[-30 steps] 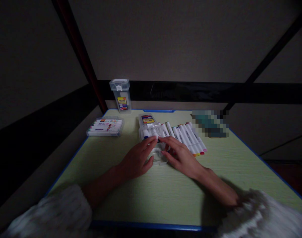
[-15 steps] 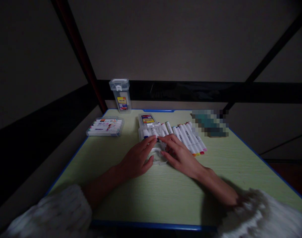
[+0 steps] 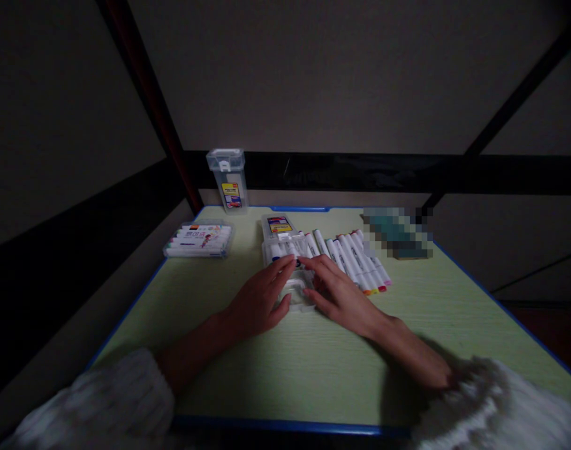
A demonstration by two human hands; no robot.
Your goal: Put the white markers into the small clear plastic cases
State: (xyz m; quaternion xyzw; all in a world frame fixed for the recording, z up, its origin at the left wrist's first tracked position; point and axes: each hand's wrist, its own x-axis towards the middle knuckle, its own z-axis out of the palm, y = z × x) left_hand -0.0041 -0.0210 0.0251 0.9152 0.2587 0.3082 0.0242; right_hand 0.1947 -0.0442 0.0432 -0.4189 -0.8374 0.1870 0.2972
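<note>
A clear plastic marker case [image 3: 300, 307] lies at the middle of the table, a few white markers [image 3: 289, 247] inside its far part. My left hand [image 3: 259, 300] rests at the case's left side, fingers stretched forward and thumb apart. From the right comes my right hand [image 3: 340, 297], its index finger extended and thumb spread below. The fingertips of both hands nearly meet over the ends of the markers in the case. Neither hand is wrapped round anything that I can see. Beside the right hand lies a row of loose white markers [image 3: 358, 259] with coloured ends.
A tall clear lidded box [image 3: 231, 181] stands at the back left. Nearer the left edge lies a flat pack of markers [image 3: 199, 240]. A blurred greenish flat object [image 3: 398, 234] is at the back right. Blue edging [image 3: 289, 426] borders the pale green table [image 3: 276, 381].
</note>
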